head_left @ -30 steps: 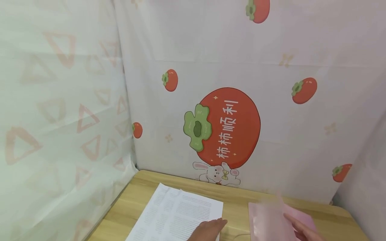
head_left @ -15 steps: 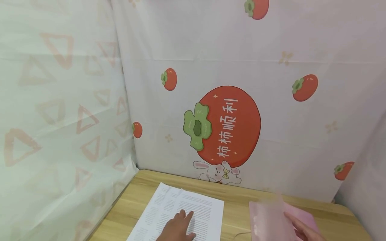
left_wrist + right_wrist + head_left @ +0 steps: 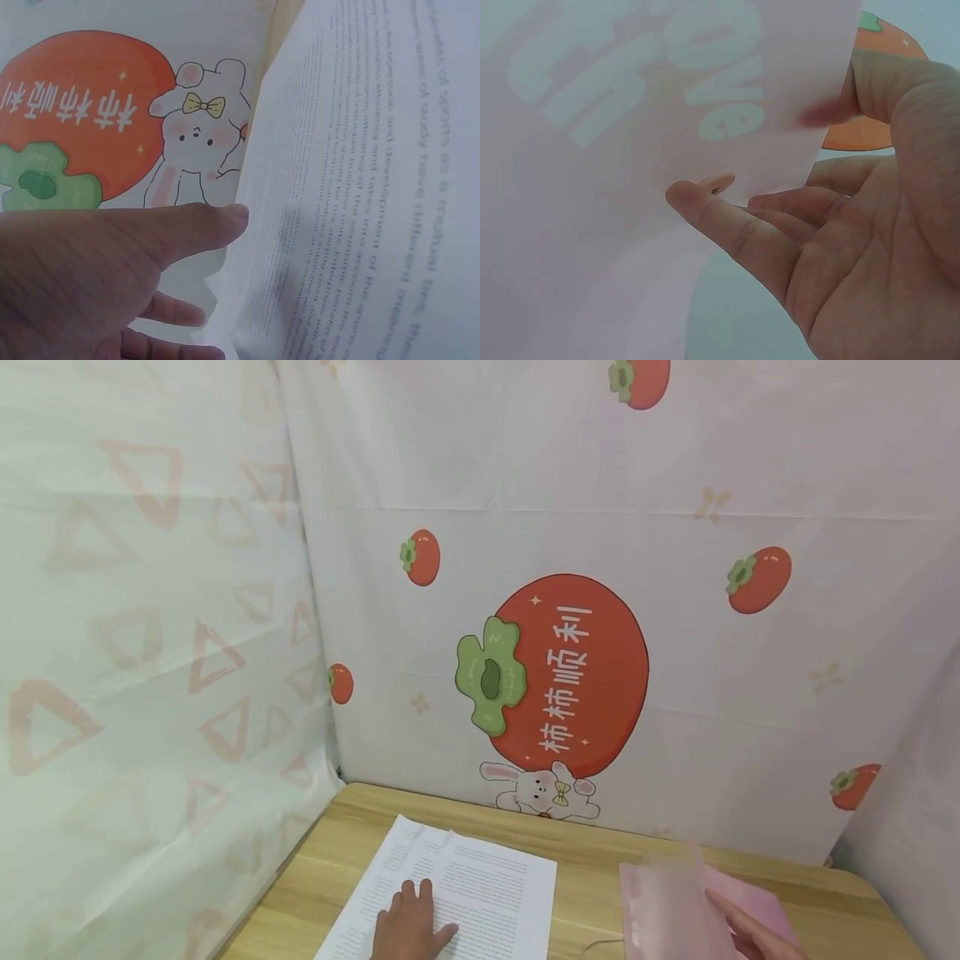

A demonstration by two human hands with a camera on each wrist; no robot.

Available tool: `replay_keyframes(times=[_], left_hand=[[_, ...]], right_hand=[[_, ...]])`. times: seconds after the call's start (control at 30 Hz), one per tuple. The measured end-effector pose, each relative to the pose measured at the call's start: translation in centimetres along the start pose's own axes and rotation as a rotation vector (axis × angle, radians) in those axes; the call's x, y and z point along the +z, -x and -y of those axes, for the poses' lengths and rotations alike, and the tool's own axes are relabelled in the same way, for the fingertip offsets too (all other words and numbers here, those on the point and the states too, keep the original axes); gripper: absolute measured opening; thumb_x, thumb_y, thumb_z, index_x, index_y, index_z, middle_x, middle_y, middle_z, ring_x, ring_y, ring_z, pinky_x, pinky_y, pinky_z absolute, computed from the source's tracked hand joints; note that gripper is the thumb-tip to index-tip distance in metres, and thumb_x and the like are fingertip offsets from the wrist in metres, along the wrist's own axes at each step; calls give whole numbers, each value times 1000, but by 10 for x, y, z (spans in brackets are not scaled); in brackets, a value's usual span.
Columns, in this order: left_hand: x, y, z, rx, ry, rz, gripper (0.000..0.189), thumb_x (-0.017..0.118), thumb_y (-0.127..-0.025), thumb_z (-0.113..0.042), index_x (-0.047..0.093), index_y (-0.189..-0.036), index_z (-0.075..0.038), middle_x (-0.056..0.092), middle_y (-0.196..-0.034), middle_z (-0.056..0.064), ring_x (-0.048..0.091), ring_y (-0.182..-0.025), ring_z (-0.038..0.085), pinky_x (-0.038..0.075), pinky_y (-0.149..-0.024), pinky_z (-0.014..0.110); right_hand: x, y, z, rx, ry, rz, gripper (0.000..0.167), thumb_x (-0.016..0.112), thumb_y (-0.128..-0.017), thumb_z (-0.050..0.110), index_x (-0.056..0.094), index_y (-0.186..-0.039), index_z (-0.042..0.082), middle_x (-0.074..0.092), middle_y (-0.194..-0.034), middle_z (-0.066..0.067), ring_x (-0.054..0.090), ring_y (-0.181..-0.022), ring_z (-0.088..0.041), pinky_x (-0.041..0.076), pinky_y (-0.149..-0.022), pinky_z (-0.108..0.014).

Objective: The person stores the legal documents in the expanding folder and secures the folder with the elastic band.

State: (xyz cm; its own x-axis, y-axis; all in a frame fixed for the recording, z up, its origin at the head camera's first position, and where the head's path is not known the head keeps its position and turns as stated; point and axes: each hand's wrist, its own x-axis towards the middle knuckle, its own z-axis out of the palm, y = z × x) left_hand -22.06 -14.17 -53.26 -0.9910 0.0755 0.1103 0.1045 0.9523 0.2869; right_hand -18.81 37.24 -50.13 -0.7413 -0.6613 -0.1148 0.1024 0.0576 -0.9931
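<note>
Several printed sheets (image 3: 491, 885) lie overlapping and fanned on the wooden table, text side up. My left hand (image 3: 408, 922) rests on the left part of these papers, fingers straight and thumb spread out. In the left wrist view, the thumb (image 3: 206, 225) is close to the printed page (image 3: 352, 187). To the right is a pink folder (image 3: 753, 902) with its translucent cover (image 3: 615, 217) raised. My right hand (image 3: 750, 928) holds that cover at its edge. In the right wrist view, the plastic lies between thumb and fingers, with white lettering showing.
The wooden table (image 3: 592, 852) runs back to a white cloth (image 3: 750, 718) printed with persimmons and a rabbit. Another cloth (image 3: 165, 693) with triangles hangs along the left side. A thin cord (image 3: 600, 942) lies between the papers and the folder.
My left hand has moved left, from the right edge of the papers across to their left part, and has settled with fingers forward. The right hand stays at the folder cover.
</note>
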Motion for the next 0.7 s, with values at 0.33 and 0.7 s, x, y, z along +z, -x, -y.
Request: replay_keyframes(times=[0.33, 0.7], left_hand=[[11, 6, 9, 39, -55, -132, 84, 89, -66, -58, 57, -110, 5, 47, -87, 13, 50, -70, 27, 47, -48, 41], [19, 4, 6, -15, -8, -91, 94, 88, -61, -66, 57, -106, 10, 44, -92, 15, 51, -82, 31, 50, -57, 50]], right_hand=[[4, 2, 0, 40, 110, -81, 73, 63, -102, 6, 45, -119, 75, 22, -158, -37, 49, -123, 1, 48, -93, -22], [-1, 0, -12, -44, 75, -30, 69, 60, -103, 10, 44, -124, 74, 32, -132, 45, 37, -117, 21, 42, -94, -16]])
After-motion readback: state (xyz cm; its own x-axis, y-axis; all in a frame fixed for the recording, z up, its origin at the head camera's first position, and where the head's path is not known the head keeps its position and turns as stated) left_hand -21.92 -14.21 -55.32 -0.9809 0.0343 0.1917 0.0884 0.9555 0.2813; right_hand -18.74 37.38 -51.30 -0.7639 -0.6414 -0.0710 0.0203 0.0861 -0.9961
